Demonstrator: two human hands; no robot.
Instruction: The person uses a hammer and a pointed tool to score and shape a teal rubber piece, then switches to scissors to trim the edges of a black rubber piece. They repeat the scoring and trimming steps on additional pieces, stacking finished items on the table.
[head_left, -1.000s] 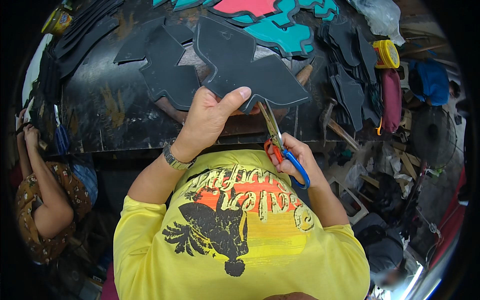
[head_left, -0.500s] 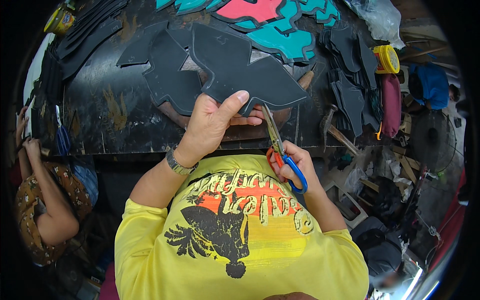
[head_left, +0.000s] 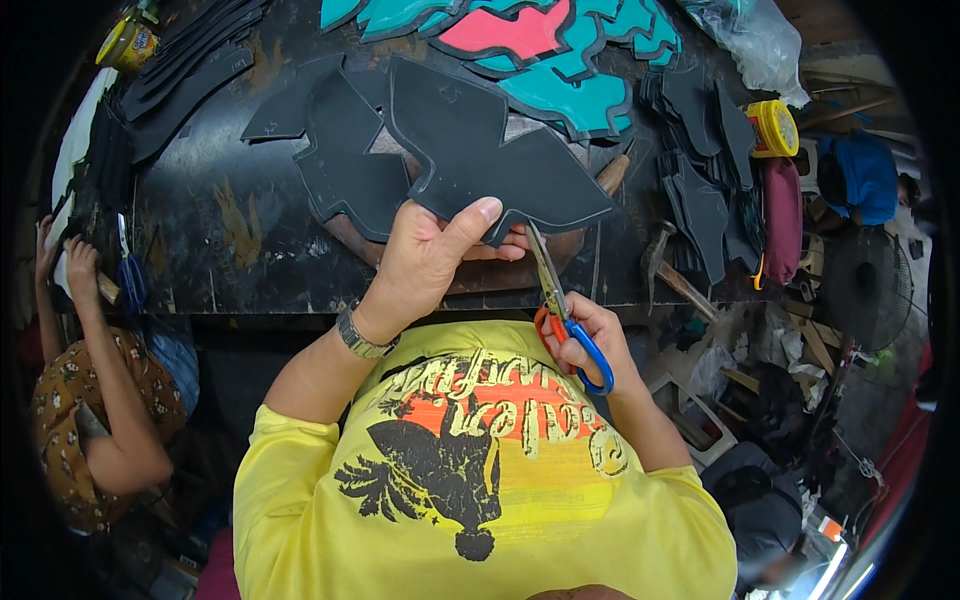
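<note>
My left hand (head_left: 425,255) pinches the near edge of a black sheet piece (head_left: 470,140) cut in a pointed, curvy outline, thumb on top and fingers beneath. In my right hand (head_left: 592,345) is a pair of scissors (head_left: 552,285) with one red and one blue handle loop. Their blades point away from me and meet the sheet's near edge, just right of my left fingertips. Whether the blades are parted is hard to tell. Other black cut pieces (head_left: 345,175) lie under and left of the held one, over a round brownish block (head_left: 455,283).
Teal pieces (head_left: 570,95) and a pink piece (head_left: 515,35) lie at the back. Black pieces (head_left: 695,205) are stacked right, near a hammer (head_left: 675,275) and a yellow tub (head_left: 772,128). Blue-handled scissors (head_left: 130,275) lie left, beside a co-worker's hands (head_left: 75,265).
The whole view has shifted slightly. My hands, the scissors and the black sheet keep nearly the same positions together. The co-worker's hands at the left have moved a little.
</note>
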